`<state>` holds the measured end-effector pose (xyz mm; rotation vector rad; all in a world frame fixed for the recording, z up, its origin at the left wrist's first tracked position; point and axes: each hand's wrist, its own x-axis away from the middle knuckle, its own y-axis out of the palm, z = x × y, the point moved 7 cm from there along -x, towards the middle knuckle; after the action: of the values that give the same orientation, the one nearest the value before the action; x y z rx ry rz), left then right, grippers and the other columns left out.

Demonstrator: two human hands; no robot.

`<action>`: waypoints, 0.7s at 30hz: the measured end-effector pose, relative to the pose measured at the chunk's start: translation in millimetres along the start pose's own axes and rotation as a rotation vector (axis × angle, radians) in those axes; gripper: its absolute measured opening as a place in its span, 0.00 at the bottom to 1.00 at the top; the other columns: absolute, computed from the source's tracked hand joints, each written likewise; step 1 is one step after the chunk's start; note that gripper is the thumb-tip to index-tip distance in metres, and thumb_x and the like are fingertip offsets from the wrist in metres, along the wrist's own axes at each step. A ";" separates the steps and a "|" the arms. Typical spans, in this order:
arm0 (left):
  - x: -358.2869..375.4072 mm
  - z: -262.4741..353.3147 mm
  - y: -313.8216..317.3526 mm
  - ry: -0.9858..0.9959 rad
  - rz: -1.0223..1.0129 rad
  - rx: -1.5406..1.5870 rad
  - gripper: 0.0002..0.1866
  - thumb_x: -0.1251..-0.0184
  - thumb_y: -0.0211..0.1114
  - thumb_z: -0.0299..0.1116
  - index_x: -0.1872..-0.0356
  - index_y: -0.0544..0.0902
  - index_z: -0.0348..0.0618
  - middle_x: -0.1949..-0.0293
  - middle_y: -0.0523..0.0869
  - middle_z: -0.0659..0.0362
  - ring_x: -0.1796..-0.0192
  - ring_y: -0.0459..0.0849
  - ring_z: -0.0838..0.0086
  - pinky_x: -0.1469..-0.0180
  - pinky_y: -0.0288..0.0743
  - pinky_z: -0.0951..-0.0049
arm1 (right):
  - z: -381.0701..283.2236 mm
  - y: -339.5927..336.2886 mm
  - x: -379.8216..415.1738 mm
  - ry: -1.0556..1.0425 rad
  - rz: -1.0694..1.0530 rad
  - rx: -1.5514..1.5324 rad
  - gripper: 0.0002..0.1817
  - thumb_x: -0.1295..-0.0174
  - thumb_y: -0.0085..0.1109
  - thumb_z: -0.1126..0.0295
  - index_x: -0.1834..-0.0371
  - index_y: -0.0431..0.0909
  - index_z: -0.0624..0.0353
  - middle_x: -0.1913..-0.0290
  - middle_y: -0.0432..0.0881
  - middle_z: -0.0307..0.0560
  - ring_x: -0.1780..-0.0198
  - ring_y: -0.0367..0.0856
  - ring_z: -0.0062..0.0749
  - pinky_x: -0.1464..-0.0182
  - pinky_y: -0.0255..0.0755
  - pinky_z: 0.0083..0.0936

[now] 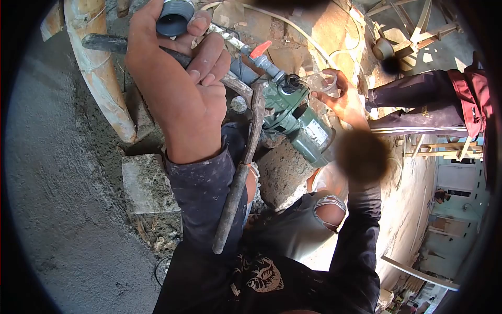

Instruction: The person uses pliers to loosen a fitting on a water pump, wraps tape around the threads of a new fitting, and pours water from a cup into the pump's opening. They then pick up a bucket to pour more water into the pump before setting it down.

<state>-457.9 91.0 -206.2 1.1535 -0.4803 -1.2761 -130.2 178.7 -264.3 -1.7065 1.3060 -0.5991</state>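
Note:
My left hand (180,89) is closed around one dark-gripped handle (104,43) of what looks like large metal pliers. Between its thumb and fingers it also holds a grey threaded pipe fitting (175,18), open end facing me. The pliers' other handle (232,209) slants down in front of my legs. My right hand (348,102) grips a clear plastic cup (321,82), tipped toward the round opening (293,81) on top of a green water pump (303,123). I cannot make out how much liquid is in it. A grey pipe with a red-handled valve (260,49) joins the pump.
Rough concrete blocks (149,183) and a large stone (285,175) lie around the pump. Bamboo poles (99,68) lean at left beside wet-looking grey cement (57,172). Another person's dark-trousered legs (423,94) are at right. A pale hose (293,23) runs behind.

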 end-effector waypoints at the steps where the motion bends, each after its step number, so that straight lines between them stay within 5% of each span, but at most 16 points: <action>1: 0.2 -0.2 -0.8 0.002 0.005 -0.001 0.26 0.23 0.49 0.43 0.38 0.73 0.29 0.72 0.76 0.63 0.86 0.57 0.85 0.84 0.53 0.80 | -1.9 0.0 -0.3 -0.005 -0.011 0.016 0.30 0.48 0.77 0.59 0.43 0.76 0.57 0.52 0.84 0.50 0.48 0.82 0.38 0.43 0.73 0.32; 6: 0.4 -3.1 2.4 0.004 0.022 -0.007 0.26 0.23 0.49 0.43 0.39 0.74 0.29 0.72 0.76 0.63 0.86 0.57 0.85 0.84 0.53 0.80 | -6.7 -1.8 -3.0 -0.017 -0.024 0.053 0.31 0.48 0.78 0.59 0.42 0.76 0.58 0.52 0.84 0.53 0.48 0.82 0.40 0.44 0.73 0.33; 8: 4.3 -4.3 -6.8 0.100 0.288 0.035 0.22 0.26 0.55 0.46 0.49 0.83 0.36 0.79 0.81 0.65 0.90 0.60 0.83 0.88 0.55 0.81 | -5.2 -2.0 -3.8 -0.015 -0.025 0.064 0.32 0.48 0.78 0.58 0.42 0.76 0.58 0.52 0.84 0.54 0.48 0.82 0.40 0.44 0.73 0.34; 14: 3.8 -8.4 -7.4 0.020 0.271 0.203 0.22 0.26 0.55 0.46 0.50 0.83 0.36 0.79 0.81 0.65 0.90 0.61 0.83 0.88 0.55 0.82 | -8.6 -3.3 -4.9 -0.028 -0.025 0.055 0.33 0.49 0.78 0.57 0.41 0.76 0.57 0.51 0.84 0.56 0.48 0.83 0.42 0.45 0.74 0.35; 21: 2.8 -8.0 -8.4 0.037 0.272 0.218 0.22 0.26 0.55 0.46 0.49 0.83 0.35 0.80 0.80 0.64 0.90 0.61 0.83 0.88 0.56 0.81 | -22.6 -5.6 -4.7 -0.030 -0.032 0.157 0.36 0.50 0.78 0.52 0.40 0.75 0.56 0.58 0.85 0.54 0.62 0.81 0.37 0.57 0.76 0.31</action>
<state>-454.6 92.6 -217.6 1.2431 -0.7366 -0.9824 -146.9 175.5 -247.7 -1.6044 1.1811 -0.6735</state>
